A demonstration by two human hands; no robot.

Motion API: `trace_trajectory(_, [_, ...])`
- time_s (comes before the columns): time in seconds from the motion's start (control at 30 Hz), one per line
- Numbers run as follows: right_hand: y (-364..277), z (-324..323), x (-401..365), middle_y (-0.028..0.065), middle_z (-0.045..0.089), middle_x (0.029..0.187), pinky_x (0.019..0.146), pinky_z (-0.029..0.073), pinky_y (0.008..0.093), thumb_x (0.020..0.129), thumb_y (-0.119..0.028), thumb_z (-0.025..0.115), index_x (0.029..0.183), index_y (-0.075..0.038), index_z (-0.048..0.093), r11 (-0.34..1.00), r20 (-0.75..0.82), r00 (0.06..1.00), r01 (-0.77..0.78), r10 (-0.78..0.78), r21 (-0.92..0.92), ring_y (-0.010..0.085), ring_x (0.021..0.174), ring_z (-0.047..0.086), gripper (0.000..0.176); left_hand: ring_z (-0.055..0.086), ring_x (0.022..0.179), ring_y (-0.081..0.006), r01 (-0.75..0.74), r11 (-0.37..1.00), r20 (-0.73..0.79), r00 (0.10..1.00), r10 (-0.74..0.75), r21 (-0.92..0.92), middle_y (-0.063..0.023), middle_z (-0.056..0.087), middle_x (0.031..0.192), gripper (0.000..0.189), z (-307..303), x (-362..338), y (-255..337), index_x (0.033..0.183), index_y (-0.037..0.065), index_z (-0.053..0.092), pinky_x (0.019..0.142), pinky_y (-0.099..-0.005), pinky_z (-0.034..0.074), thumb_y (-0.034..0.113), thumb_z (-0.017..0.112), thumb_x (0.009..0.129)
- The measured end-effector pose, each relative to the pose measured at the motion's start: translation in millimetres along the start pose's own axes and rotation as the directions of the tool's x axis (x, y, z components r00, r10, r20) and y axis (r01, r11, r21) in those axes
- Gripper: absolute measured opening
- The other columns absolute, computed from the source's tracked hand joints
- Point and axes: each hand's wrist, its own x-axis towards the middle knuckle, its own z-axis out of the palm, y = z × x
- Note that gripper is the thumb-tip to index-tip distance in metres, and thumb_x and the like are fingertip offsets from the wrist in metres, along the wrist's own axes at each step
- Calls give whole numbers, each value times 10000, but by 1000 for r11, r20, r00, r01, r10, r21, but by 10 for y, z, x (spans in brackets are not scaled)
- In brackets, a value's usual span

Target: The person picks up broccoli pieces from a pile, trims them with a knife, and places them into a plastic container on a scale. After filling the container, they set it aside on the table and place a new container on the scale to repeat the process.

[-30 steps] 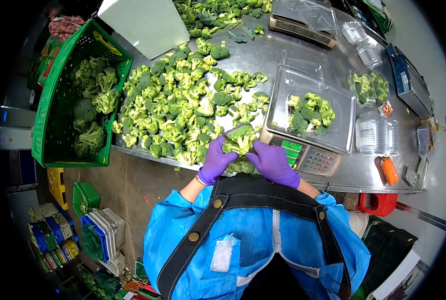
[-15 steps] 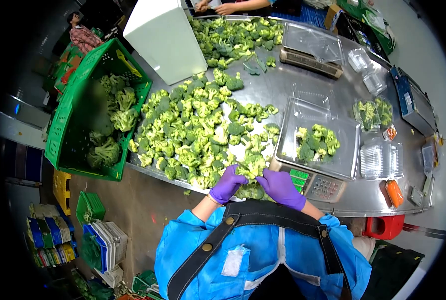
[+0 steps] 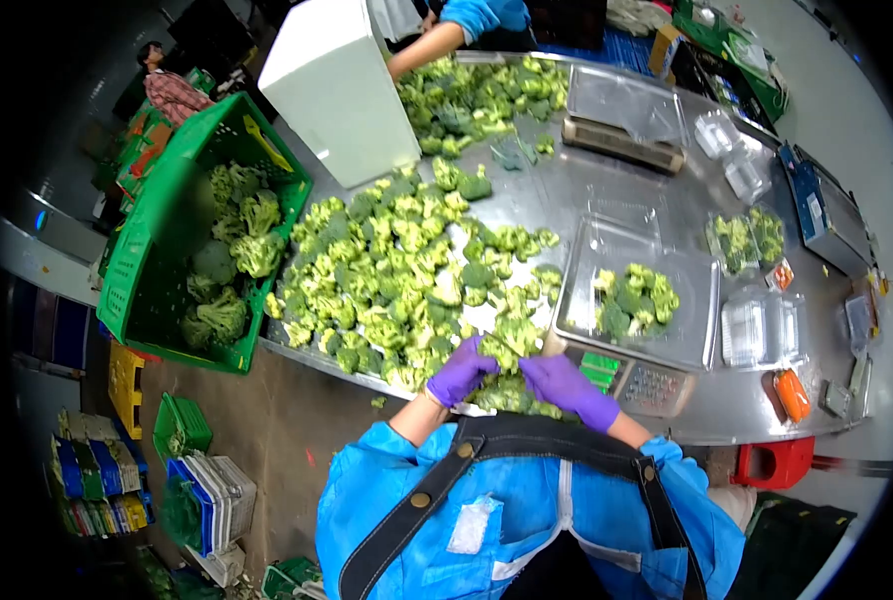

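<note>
Both of my hands wear purple gloves at the near edge of the steel table. My left hand (image 3: 461,373) has its fingers closed on the left side of a broccoli piece (image 3: 500,353). On the right side of the same piece, the fingers of my right hand (image 3: 570,388) are closed too. More broccoli (image 3: 515,396) lies just below, between my wrists. A large pile of florets (image 3: 387,265) spreads to the left and ahead. Right of my hands, a weighing scale (image 3: 657,388) carries a steel tray (image 3: 692,310) with a clear container of florets (image 3: 635,300).
A green crate (image 3: 147,290) with broccoli heads stands at the left, beside a pale box (image 3: 342,100). Across the table, another person's arm (image 3: 429,48) reaches behind that box. At the right are a second scale (image 3: 622,142), empty clear containers (image 3: 762,328) and an orange roll (image 3: 793,395).
The other person's arm has moved in behind the pale box. My hands remain at the broccoli piece, slightly lower in view. The view has shifted a little.
</note>
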Motion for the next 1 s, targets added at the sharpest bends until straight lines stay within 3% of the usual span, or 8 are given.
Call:
trace_trajectory(0.07, [23, 18, -31, 147, 511, 582, 514, 412, 390, 872, -405, 520, 722, -60, 549, 936, -214, 931, 236, -295, -261, 308, 522, 534, 377, 583, 734, -101, -52, 999, -45, 998, 52, -8, -48, 609, 891, 474, 19, 68, -41, 1136, -40, 493, 662, -241, 471, -35, 523, 663])
trace_trajectory(0.17, [-220, -78, -143, 57, 566, 622, 517, 417, 283, 715, -269, 741, 897, -52, 584, 958, -443, 850, 243, -287, -153, 130, 542, 527, 324, 587, 857, -142, -164, 976, 21, 987, 162, 146, -76, 625, 980, 479, 106, 74, 4, 1140, -33, 525, 756, -260, 458, -22, 522, 662])
trace_trajectory(0.23, [-201, -95, -87, 70, 566, 644, 534, 451, 288, 694, -356, 744, 936, -62, 555, 932, -528, 769, 311, -361, -184, 177, 576, 574, 426, 575, 933, -132, -68, 918, 20, 998, 65, 392, -70, 613, 1056, 537, 242, -36, 127, 1199, -23, 511, 825, -256, 445, -24, 535, 663])
trace_trajectory(0.5, [-90, -234, -254, 25, 558, 661, 541, 422, 234, 699, -167, 688, 854, -41, 582, 977, -441, 879, 212, -184, 15, 67, 607, 513, 226, 564, 915, -99, -106, 908, 225, 974, 13, 406, -72, 628, 1048, 631, 197, 77, 25, 1233, -19, 505, 864, -236, 425, -57, 510, 603])
trace_trajectory(0.63, [136, -501, -365, 18, 583, 720, 561, 419, 207, 714, -107, 664, 842, -5, 610, 867, -576, 817, 273, 20, 417, 60, 629, 511, 171, 541, 1097, -208, -86, 962, 258, 966, 17, 260, -122, 596, 1143, 686, 251, 130, 51, 1228, -11, 507, 1001, -320, 359, -51, 504, 543])
trace_trajectory(0.73, [208, -762, -479, 29, 590, 738, 588, 430, 216, 726, -100, 663, 845, -7, 614, 875, -718, 696, 345, 5, 339, 71, 648, 520, 159, 458, 1191, -206, -351, 736, 277, 934, 227, 579, -120, 534, 1237, 663, 367, 302, 166, 1242, 29, 502, 1043, -323, 288, -20, 513, 581])
trace_trajectory(0.8, [366, -918, -485, 39, 604, 751, 611, 447, 241, 749, -102, 645, 878, -20, 623, 924, -885, 448, 270, 130, 272, 85, 668, 536, 155, 454, 1186, -208, -423, 721, 344, 900, 266, 549, -109, 494, 1273, 637, 487, 467, 199, 1268, 30, 456, 1027, -317, 310, 41, 533, 635])
trace_trajectory(1.0, [712, -962, -518, 103, 632, 850, 687, 476, 327, 758, -96, 625, 981, -72, 615, 975, -873, 465, -81, -146, -206, 256, 795, 622, 224, 468, 1080, -245, -684, 390, 510, 724, 464, 616, -116, 493, 1128, 650, 1152, 974, 365, 1253, 70, 468, 974, -321, 351, 5, 533, 609])
